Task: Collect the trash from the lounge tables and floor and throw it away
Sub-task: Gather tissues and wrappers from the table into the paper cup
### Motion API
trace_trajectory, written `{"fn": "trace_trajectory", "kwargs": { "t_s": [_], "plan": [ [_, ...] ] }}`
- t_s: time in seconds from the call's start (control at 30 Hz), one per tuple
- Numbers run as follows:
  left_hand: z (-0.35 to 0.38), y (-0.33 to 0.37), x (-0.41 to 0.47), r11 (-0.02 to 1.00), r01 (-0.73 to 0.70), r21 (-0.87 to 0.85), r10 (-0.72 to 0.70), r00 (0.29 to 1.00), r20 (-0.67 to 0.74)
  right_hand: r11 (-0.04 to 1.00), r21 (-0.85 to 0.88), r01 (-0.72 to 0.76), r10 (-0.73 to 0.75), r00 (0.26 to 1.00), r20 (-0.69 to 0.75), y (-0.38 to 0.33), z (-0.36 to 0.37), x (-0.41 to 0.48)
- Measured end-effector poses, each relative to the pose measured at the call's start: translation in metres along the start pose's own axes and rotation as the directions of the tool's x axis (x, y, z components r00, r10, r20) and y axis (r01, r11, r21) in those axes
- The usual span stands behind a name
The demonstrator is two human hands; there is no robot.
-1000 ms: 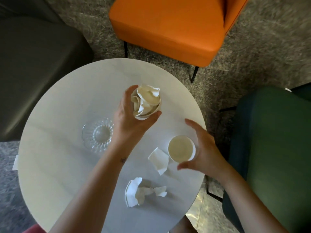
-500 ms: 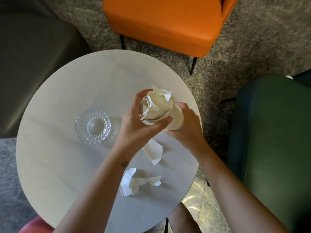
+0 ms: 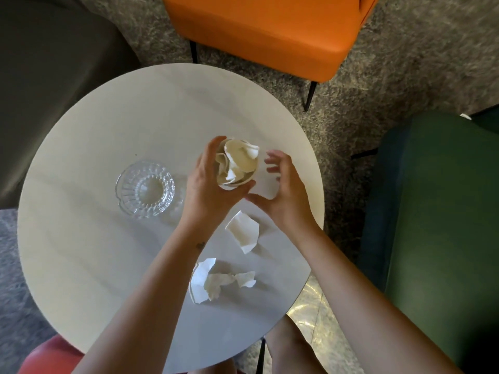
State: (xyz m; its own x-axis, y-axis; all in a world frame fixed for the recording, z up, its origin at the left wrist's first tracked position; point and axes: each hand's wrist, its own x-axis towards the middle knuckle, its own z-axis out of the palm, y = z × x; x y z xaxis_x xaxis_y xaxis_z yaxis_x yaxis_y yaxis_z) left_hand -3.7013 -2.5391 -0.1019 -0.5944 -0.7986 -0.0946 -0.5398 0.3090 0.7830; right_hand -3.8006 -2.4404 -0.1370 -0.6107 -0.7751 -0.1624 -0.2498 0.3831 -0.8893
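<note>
My left hand (image 3: 204, 190) grips a white paper cup stuffed with crumpled paper (image 3: 239, 163) above the round white table (image 3: 94, 130). A second, empty paper cup (image 3: 267, 184) is pressed against its underside, and my right hand (image 3: 290, 202) holds it with the thumb below and the fingers loosely spread and blurred. A torn white paper scrap (image 3: 243, 230) lies on the table just below the hands. A larger crumpled paper wad (image 3: 216, 282) lies nearer the table's front edge.
A clear ribbed glass dish (image 3: 145, 188) stands on the table left of my hands. Around the table are an orange chair (image 3: 270, 31) at the back, a green chair (image 3: 437, 211) on the right, a dark chair (image 3: 40, 76) on the left and a red seat (image 3: 48, 357) at the front.
My right hand took the empty cup off the table and brought it up under the stuffed cup in my left hand. Both hands now meet above the table's right side.
</note>
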Motion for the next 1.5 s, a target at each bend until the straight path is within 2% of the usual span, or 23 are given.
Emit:
{"fn": "trace_trajectory", "kwargs": {
  "t_s": [0.1, 0.23, 0.33, 0.43, 0.57, 0.67, 0.77, 0.93, 1.13, 1.27, 1.37, 1.43, 1.5],
  "plan": [
    [-0.003, -0.012, -0.001, 0.998, 0.055, -0.015, -0.056, 0.997, -0.044, 0.97, -0.231, -0.074, 0.092, 0.993, 0.069, 0.013, 0.01, -0.014],
    [-0.002, -0.021, -0.005, 0.99, 0.111, -0.085, -0.118, 0.99, -0.078, 0.843, -0.537, 0.022, 0.066, 0.987, 0.144, 0.025, 0.027, -0.032],
    [-0.001, -0.025, -0.007, 0.987, 0.107, -0.116, -0.117, 0.99, -0.078, 0.775, -0.632, 0.034, 0.068, 0.988, 0.137, 0.026, 0.036, -0.036],
    [-0.003, -0.032, -0.012, 0.984, 0.114, -0.135, -0.125, 0.99, -0.072, 0.806, -0.59, 0.041, 0.054, 0.988, 0.143, 0.027, 0.037, -0.039],
    [-0.015, -0.045, -0.04, 0.96, 0.2, -0.196, -0.22, 0.972, -0.083, 0.967, -0.248, -0.057, 0.083, 0.992, 0.096, 0.022, 0.031, -0.05],
    [-0.026, -0.06, -0.075, 0.95, 0.226, -0.215, -0.26, 0.955, -0.145, 0.992, -0.119, -0.04, 0.05, 0.995, 0.083, 0.011, 0.031, -0.061],
    [-0.033, -0.081, -0.112, 0.939, 0.314, -0.138, -0.333, 0.93, -0.154, 0.987, -0.158, 0.008, 0.011, 0.993, 0.116, 0.003, 0.039, -0.073],
    [-0.027, -0.098, -0.161, 0.924, 0.378, 0.061, -0.376, 0.926, -0.034, 0.979, -0.198, -0.057, 0.05, 0.998, -0.039, 0.0, 0.054, -0.094],
    [-0.017, -0.098, -0.155, 0.944, 0.315, 0.102, -0.315, 0.949, -0.017, 0.972, -0.228, -0.056, 0.022, 0.988, -0.15, 0.005, 0.059, -0.109],
    [-0.027, -0.099, -0.149, 0.948, 0.319, 0.018, -0.318, 0.947, -0.032, 0.977, -0.203, -0.071, 0.031, 0.98, -0.197, 0.002, 0.059, -0.116],
    [-0.039, -0.096, -0.145, 0.936, 0.343, -0.076, -0.349, 0.93, -0.11, 0.978, -0.181, -0.104, 0.061, 0.972, -0.228, -0.005, 0.059, -0.119],
    [-0.042, -0.092, -0.141, 0.875, 0.369, -0.312, -0.415, 0.905, -0.091, 0.989, -0.106, -0.106, 0.081, 0.972, -0.218, -0.014, 0.062, -0.119],
    [-0.041, -0.08, -0.138, 0.731, 0.357, -0.581, -0.447, 0.895, -0.012, 0.995, 0.005, -0.103, 0.102, 0.98, -0.17, -0.026, 0.068, -0.121]
  ]
}}
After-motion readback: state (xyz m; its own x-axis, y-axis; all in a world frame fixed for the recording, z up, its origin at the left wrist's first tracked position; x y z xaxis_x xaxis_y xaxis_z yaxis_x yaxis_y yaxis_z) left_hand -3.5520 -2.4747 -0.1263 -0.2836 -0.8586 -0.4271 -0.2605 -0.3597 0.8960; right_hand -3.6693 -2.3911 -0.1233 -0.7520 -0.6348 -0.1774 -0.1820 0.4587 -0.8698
